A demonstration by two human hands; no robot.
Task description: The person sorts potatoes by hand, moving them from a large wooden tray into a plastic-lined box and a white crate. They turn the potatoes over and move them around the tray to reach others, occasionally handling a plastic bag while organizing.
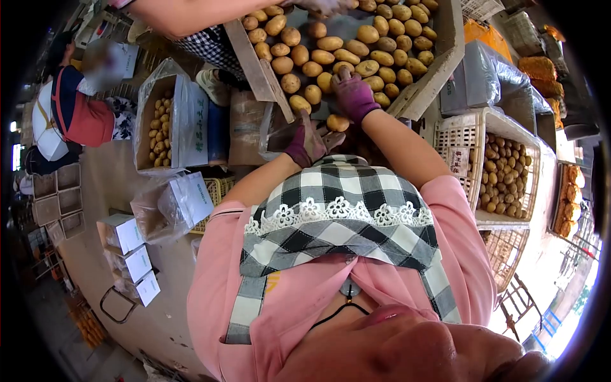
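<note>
My left hand (308, 141), in a purple glove, is at the near edge of a wooden sorting tray (450, 60), its fingers and thumb apart. One potato (300, 104) lies at its fingertips, and another potato (337, 123) is just above its thumb, with no grip visible. My right hand (354, 97), gloved too, reaches over the potatoes in the tray; its fingers are apart and bent downward, touching potatoes. A potato (324, 82) lies just left of them. What is under the right palm is hidden.
Across the tray, a co-worker's gloved hand (326, 6) is among the potatoes. A lined box of potatoes (181, 127) stands left, a white crate (474, 169) with potatoes right. Another person (86, 108) is at far left. White boxes (137, 262) sit on the floor.
</note>
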